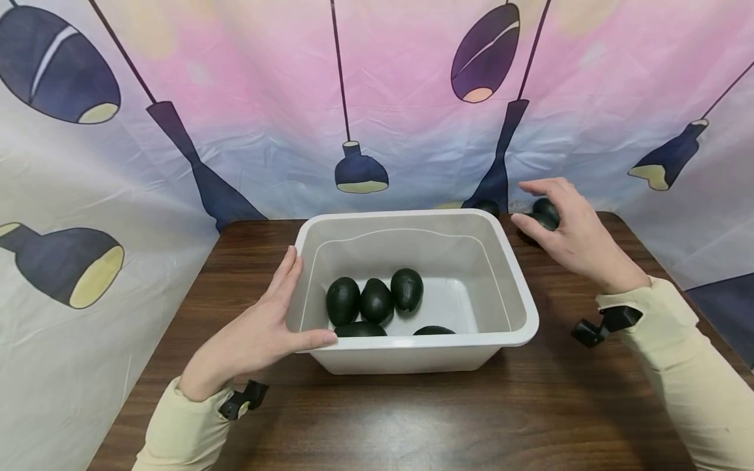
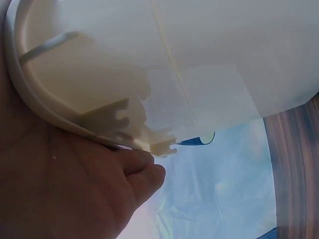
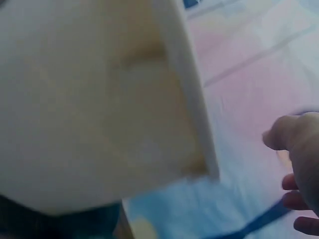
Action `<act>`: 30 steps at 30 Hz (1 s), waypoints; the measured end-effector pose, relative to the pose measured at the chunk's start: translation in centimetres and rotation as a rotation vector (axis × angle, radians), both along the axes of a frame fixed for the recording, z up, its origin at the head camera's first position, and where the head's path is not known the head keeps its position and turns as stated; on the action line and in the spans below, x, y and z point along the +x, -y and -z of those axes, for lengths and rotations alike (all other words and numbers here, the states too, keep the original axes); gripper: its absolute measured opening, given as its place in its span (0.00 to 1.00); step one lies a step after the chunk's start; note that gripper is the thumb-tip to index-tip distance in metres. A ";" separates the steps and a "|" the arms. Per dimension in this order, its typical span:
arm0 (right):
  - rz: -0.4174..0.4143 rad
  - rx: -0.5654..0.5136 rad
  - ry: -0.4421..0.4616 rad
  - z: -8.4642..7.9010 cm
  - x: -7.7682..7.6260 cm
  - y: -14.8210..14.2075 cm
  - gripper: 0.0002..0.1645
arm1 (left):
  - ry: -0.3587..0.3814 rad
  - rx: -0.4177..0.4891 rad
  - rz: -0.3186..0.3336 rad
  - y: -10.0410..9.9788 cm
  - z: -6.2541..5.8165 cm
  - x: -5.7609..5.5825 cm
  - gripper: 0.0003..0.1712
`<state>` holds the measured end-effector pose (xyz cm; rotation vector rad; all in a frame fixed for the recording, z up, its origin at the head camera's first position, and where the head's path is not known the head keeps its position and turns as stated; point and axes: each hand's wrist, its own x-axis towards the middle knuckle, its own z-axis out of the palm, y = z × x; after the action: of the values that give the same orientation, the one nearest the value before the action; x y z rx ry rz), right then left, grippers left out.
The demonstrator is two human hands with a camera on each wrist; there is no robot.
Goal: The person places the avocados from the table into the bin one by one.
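Note:
Several dark green avocados (image 1: 407, 290) lie in a white plastic bin (image 1: 412, 341), mostly toward its left side; the front wall partly hides two of them. My left hand (image 1: 259, 327) rests at the bin's front left corner, thumb along the front rim and straight fingers against the left side. Beyond the bin's right back corner, my right hand (image 1: 571, 229) hovers with thumb and fingers spread over more avocados (image 1: 546, 209), which it partly covers. Nothing shows between its fingertips in the right wrist view, where the hand (image 3: 304, 159) appears beside the bin's rim.
Another avocado (image 1: 487, 207) peeks out behind the bin's back right corner. The bin stands on a brown wooden table (image 1: 412, 418). A cloth backdrop (image 1: 283, 131) printed with lamps hangs right behind the table's far edge and along both sides.

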<state>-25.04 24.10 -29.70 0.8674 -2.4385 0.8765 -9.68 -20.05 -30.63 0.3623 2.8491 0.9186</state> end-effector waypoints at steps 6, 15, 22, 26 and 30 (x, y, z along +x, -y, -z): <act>0.166 -0.057 0.099 2.4 -2.3 -2.9 0.30 | -0.004 -0.004 0.001 -0.1 0.0 0.1 0.71; 0.335 -0.062 0.228 7.8 -4.8 -6.1 0.31 | -0.004 -0.009 0.003 -0.1 -0.3 0.4 0.71; 0.338 0.045 0.308 9.9 -6.6 -6.4 0.34 | 0.008 -0.010 -0.017 0.1 -0.4 1.2 0.70; 0.350 0.118 0.341 9.8 -7.2 -6.3 0.37 | 0.006 -0.012 -0.021 0.2 -0.3 1.6 0.70; 0.362 0.164 0.387 9.6 -7.5 -6.0 0.41 | -0.002 -0.008 -0.016 0.3 -0.5 1.6 0.70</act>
<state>-32.59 30.13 -39.33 0.3008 -2.9073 0.7708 -8.08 -20.38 -30.13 0.3398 2.8605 0.9094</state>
